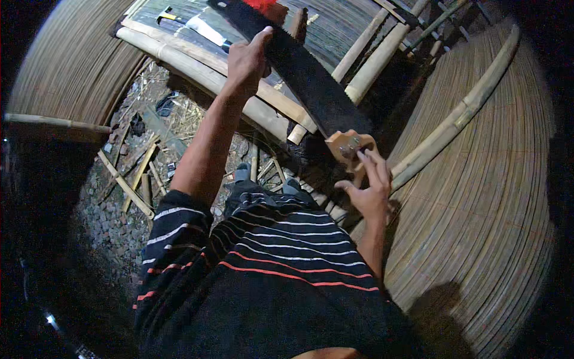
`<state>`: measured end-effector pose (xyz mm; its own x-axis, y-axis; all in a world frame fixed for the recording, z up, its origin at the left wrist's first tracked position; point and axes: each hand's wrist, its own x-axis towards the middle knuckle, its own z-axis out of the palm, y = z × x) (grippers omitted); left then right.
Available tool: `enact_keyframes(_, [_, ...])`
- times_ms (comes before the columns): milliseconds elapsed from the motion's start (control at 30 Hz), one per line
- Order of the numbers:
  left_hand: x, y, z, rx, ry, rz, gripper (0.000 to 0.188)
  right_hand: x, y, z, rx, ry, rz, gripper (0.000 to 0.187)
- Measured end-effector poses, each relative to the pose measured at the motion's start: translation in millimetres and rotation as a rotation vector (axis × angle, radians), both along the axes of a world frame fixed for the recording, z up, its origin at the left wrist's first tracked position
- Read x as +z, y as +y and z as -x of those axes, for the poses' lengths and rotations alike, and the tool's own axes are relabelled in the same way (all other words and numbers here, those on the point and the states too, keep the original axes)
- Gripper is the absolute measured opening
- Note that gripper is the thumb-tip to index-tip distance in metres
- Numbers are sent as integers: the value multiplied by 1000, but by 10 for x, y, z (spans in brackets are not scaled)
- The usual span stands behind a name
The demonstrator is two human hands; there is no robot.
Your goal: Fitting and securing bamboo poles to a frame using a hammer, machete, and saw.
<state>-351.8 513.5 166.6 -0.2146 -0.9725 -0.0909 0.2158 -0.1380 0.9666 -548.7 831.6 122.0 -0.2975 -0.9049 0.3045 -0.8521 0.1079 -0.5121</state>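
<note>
**Saw aslant past the rail, handle toward the right hand**

Landmark: the bamboo rail (173,61) along the platform's near edge. The saw (317,84) is held up beyond it in view, its heel passing the rail's right end. Long axis runs from far left to near right, steeper than the rail's own slant. Teeth face right, away from the rail.

Left hand (246,67): just beyond the rail, forearm crossing over it. It pinches the blade toward the toe, thumb laid on the upper face, fingers curled at the edge and partly hidden.

Right hand (372,190): right of the rail's end, on the person's side. Fingers half spread, thumb standing off, no closed grip. Fingertips are at the wooden handle (348,148); whether they bear on it cannot be told.

Key relation: the handle lies just ahead of the right hand and slightly to its left. The right is plainly the nearer hand to it; the left is well apart, up the blade.

About: beyond the rail, a hammer (172,18) and a knife (206,30), both left of the blade. Right of the rail, a long curved pole (460,116).
</note>
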Motion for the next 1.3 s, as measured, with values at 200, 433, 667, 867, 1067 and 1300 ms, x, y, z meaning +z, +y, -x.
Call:
enact_keyframes(200, [-164,-456,355,-93,-57,-31,47,-303,244,-229,-84,118,-67,86])
enact_keyframes(433, [-451,-690,692,-256,-281,-17,39,76,299,-729,39,64,146,70])
enact_keyframes(667, [-495,-961,1060,-436,-238,-220,39,-104,395,-651,19,111,152,70])
enact_keyframes(867, [-330,-539,993,-522,-312,-203,59,-112,468,-557,-12,83,275,52])
enact_keyframes(1067, [-1137,27,368,2,-592,598,57,-167,571,-696,-369,-379,445,38])
enact_keyframes(1300, [-2151,241,92,-314,-1080,747,98,-312,559,-843,-436,-689,427,35])
